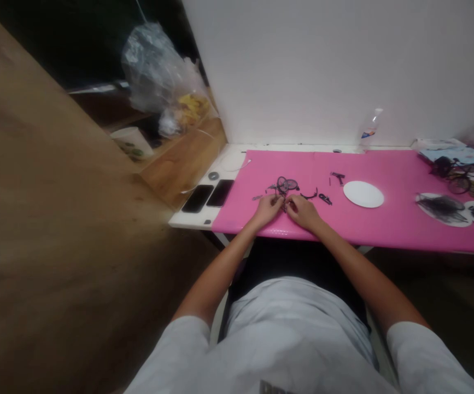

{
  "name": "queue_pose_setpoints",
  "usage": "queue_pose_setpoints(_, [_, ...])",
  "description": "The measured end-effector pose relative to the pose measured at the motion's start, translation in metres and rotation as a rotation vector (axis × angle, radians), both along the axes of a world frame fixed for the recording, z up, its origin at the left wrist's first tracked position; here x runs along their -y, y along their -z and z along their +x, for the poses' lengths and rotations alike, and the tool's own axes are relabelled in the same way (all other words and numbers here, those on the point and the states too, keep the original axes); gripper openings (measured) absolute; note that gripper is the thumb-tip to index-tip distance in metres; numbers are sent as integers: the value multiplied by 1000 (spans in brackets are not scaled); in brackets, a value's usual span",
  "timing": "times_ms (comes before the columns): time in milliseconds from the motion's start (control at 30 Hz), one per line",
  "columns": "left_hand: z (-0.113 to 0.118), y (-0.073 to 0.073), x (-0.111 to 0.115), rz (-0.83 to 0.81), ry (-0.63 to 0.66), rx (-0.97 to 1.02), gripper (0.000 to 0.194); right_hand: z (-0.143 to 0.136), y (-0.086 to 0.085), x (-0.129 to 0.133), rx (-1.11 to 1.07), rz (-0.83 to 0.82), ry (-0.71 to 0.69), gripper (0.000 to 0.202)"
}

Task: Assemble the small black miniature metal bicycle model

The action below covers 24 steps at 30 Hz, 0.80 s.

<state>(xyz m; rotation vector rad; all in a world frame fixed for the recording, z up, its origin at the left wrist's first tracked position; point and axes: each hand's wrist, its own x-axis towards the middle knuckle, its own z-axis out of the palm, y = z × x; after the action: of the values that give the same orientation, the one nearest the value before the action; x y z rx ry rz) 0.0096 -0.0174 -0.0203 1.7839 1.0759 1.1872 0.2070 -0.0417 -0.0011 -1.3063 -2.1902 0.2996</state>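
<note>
To the left, on the white end of the table [191, 220], two dark phones [220, 193] side by side, with a grey disc [213, 175] just behind and a white cable [249, 162] trailing toward the pink cover [401, 230]. Beyond that end, a wooden box [179, 169], a white container [132, 143] and a clear plastic bag [150, 65] above. Just right of the work, small black parts: a curved one [312, 195], a stubby one [325, 199], an angled one [338, 177] farther back. Next, a white plate [363, 194]; at the far right, a black model bicycle [458, 183] behind two plates [454, 223] heaped with dark pieces. Near the white wall [322, 71], a clear bottle [371, 130].

Near the front edge, between the hands, a dark assembly [285, 195], small and thin, with two spoked wheels [282, 184] overlapping just behind; perhaps joined to it, too blurred to be sure. Left hand [270, 207] and right hand [303, 209] close together, fingers curled nearly closed, tips pinching the dark assembly from either side.

Forearms across the front edge, close below the wrists; room behind the wheels as far as the rear edge, and more between the white plate and the heaped plates.
</note>
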Motion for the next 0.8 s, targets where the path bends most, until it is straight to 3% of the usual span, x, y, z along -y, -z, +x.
queue_pose_setpoints(800, [0,1,0,-19,10,10,34,0,-2,2,1,2,-8,14])
